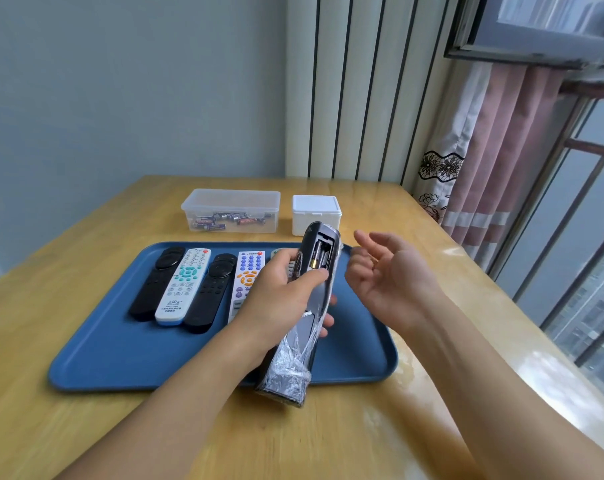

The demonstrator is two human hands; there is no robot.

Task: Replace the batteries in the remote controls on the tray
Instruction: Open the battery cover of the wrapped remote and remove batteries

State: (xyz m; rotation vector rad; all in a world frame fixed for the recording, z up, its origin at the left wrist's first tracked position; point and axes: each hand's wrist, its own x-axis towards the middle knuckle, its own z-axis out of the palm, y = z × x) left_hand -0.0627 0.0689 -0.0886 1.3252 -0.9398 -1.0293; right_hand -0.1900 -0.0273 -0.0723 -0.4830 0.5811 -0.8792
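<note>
Above the tray's [96, 358] right edge, the left hand [276, 299] gripped the opened remote [307, 306] tilted toward the empty, cupped right hand [394, 275], apparently to tip batteries out.

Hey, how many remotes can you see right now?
6: four side by side on the tray, a fifth mostly hidden behind the left hand, one held in it. More may be hidden.

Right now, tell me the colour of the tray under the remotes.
Blue, a plain tray; the head view shows it.
</note>
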